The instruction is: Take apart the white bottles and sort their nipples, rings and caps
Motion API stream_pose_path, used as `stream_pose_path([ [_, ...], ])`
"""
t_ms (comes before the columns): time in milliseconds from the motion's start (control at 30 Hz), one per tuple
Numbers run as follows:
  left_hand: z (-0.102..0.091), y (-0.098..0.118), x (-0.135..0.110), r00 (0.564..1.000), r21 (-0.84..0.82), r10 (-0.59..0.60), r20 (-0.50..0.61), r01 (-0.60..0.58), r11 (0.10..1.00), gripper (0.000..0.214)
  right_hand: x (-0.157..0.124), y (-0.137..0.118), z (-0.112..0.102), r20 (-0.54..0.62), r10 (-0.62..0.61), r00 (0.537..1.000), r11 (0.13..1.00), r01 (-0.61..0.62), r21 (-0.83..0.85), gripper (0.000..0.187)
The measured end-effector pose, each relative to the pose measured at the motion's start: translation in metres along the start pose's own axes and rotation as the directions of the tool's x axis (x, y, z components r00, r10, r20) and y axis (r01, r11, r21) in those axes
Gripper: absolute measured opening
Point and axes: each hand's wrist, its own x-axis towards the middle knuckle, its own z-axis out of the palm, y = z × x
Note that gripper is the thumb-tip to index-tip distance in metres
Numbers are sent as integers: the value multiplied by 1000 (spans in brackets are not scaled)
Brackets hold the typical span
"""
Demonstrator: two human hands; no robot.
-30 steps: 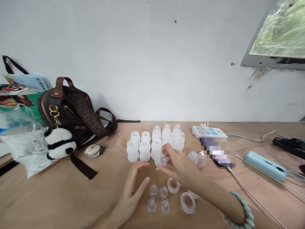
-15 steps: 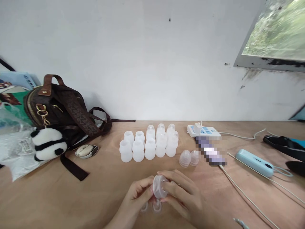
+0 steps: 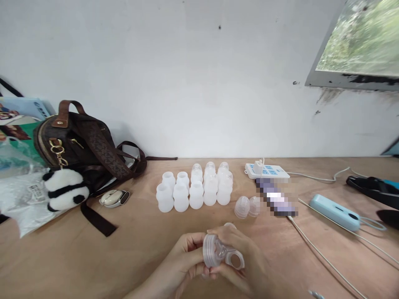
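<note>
Low in the middle of the view, my left hand (image 3: 183,261) pinches a clear ribbed screw collar (image 3: 211,251) between thumb and fingers. My right hand (image 3: 241,249) is closed around a clear plastic piece with loop handles (image 3: 236,260), right up against the collar. One loop shows below the right fingers and part of another sticks out above them. Whether collar and looped piece are joined I cannot tell. Beyond the hands stand several frosted white baby bottles (image 3: 181,197) in rows. Those at the left have open mouths; several at the right wear clear domed caps (image 3: 210,167).
Clear domes (image 3: 242,207) lie right of the bottles, by a blurred phone (image 3: 276,197) and a white power strip (image 3: 271,170). A light blue device (image 3: 335,211) and cables lie further right. At left are a brown backpack (image 3: 77,137), panda plush (image 3: 67,189) and computer mouse (image 3: 114,198).
The held piece has been turned: its loops hung below the hands and now point to the right. My left hand has shifted slightly, and the collar sits a little further right and lower.
</note>
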Motion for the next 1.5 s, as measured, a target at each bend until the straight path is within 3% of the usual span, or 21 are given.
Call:
stream_pose_path([
  [67, 0, -2, 3, 1000, -25, 16, 13, -16, 1000, 26, 2, -1, -2, 41, 75, 996, 997, -75, 16, 45],
  [200, -1, -7, 6, 996, -29, 16, 86, -14, 999, 33, 11, -3, -10, 165, 174, 971, 978, -190, 87, 33],
  [433, -1, -1, 0, 985, -46, 47, 165, -40, 998, 39, 15, -3, -13, 150, 284, 947, 897, -317, 307, 32],
  [567, 0, 3, -3, 990, -53, 51, 134, -45, 998, 35, 11, -5, -7, 172, 393, 903, 767, -425, 480, 34],
  [733, -2, 4, -6, 988, -29, 59, 144, -56, 998, 37, 11, 1, -6, 250, 476, 843, 506, -495, 706, 38],
  [800, -8, 6, -7, 990, -12, 69, 121, -68, 998, 39, 14, 12, -14, 167, 574, 802, 472, -491, 732, 39],
  [900, -30, 12, -5, 990, 66, 134, 42, -137, 988, 39, 21, 33, -34, -102, 684, 722, 568, -440, 696, 37],
  [967, -51, 15, 1, 977, 185, 215, -8, -210, 960, 41, 26, 44, -48, -149, 682, 716, 633, -476, 610, 36],
  [1067, -84, 15, 13, 956, 466, 293, -19, -251, 848, 42, 32, 47, -60, -54, 624, 779, 731, -558, 393, 32],
  [1133, -100, 12, 19, 959, 615, 284, 0, -224, 756, 40, 33, 43, -62, 74, 574, 816, 795, -577, 188, 27],
  [1233, -111, 8, 19, 972, 773, 235, 2, -150, 616, 36, 31, 36, -58, 272, 564, 780, 822, -564, -86, 23],
  [1300, -112, 7, 15, 979, 827, 202, 9, -121, 549, 32, 28, 36, -54, 337, 560, 757, 828, -526, -195, 25],
  [1433, -108, 8, 9, 983, 887, 178, 42, -119, 447, 26, 22, 42, -47, 398, 470, 788, 878, -370, -305, 33],
  [1500, -106, 9, 10, 979, 909, 189, 74, -144, 392, 26, 21, 41, -45, 455, 436, 777, 897, -333, -291, 37],
])
